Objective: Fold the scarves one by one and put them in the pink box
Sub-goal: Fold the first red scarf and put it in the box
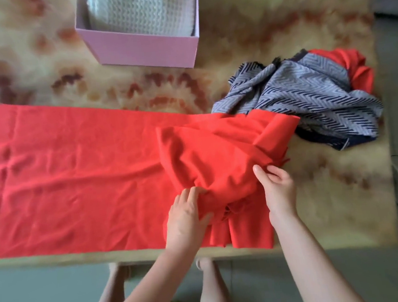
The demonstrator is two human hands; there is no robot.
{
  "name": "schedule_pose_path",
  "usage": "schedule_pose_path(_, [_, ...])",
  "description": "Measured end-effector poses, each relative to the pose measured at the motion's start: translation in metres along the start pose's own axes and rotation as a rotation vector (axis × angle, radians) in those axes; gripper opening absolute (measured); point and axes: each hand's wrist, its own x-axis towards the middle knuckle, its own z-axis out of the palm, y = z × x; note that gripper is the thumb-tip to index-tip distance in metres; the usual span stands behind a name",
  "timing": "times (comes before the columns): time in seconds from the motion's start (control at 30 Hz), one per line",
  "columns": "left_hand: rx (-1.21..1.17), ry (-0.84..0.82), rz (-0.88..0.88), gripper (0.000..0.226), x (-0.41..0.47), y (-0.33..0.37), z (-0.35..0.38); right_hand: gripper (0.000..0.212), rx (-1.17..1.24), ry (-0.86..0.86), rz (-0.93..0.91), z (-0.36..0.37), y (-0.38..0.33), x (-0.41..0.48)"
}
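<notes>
Both hands (185,218) (280,191) on red scarf (83,164)

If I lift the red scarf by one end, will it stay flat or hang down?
Probably it hangs limp: the red scarf bunches into soft folds where the left hand and right hand grip it. It looks thin, so likely light. The long flat part may drag over the table.
</notes>
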Motion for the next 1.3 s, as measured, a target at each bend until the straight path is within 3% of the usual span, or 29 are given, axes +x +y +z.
schedule_pose_path(0.1, [-0.063,0.095,-0.108,0.034,0.003,-0.002,0.0,0.019,-0.153,0.079,-0.099,0.005,0.005,0.015])
schedule_pose_path(0.17, [-0.121,0.121,-0.17,0.025,0.003,-0.004,-0.006,0.011,-0.112,0.074,-0.104,0.009,0.002,0.018])
schedule_pose_path(0.23, [-0.157,0.135,-0.2,0.017,0.002,-0.009,-0.015,0.017,-0.037,0.085,-0.126,0.015,0.0,0.017])
schedule_pose_path(0.33, [-0.258,0.137,-0.234,0.014,0.0,-0.024,-0.027,0.047,0.072,0.071,-0.114,0.024,-0.001,0.011])
schedule_pose_path(0.37, [-0.284,0.133,-0.241,0.012,-0.001,-0.029,-0.03,0.046,0.083,0.06,-0.11,0.027,-0.002,0.008])
schedule_pose_path(0.5, [-0.379,0.16,-0.293,0.009,-0.006,-0.044,-0.041,0.014,-0.086,0.061,-0.271,0.037,-0.013,-0.008])
schedule_pose_path(0.57, [-0.425,0.195,-0.318,0.011,-0.008,-0.054,-0.046,0.01,-0.156,0.019,-0.405,0.046,-0.024,-0.025])
schedule_pose_path(0.7, [-0.474,0.311,-0.42,0.012,-0.012,-0.081,-0.062,0.005,-0.26,-0.188,-0.58,0.081,-0.056,-0.057])
schedule_pose_path(0.87, [-0.605,0.52,-0.624,0.023,-0.014,-0.124,-0.097,0.007,-0.247,-0.659,-0.48,0.167,-0.099,-0.083])
schedule_pose_path(0.97, [-0.566,0.69,-0.66,0.037,-0.015,-0.16,-0.117,0.049,-0.344,-0.881,-0.43,0.217,-0.121,-0.101])
schedule_pose_path(1.03, [-0.547,0.709,-0.652,0.037,-0.018,-0.17,-0.127,0.052,-0.485,-0.814,-0.542,0.236,-0.121,-0.101])
schedule_pose_path(1.1, [-0.531,0.66,-0.621,0.032,-0.022,-0.166,-0.132,0.037,-0.607,-0.687,-0.594,0.24,-0.105,-0.095])
schedule_pose_path(1.2, [-0.489,0.551,-0.482,0.021,-0.025,-0.15,-0.122,0.021,-0.795,-0.586,-0.537,0.219,-0.066,-0.095])
schedule_pose_path(1.3, [-0.436,0.384,-0.351,0.02,-0.024,-0.134,-0.098,0.015,-0.813,-0.51,-0.468,0.193,-0.035,-0.097])
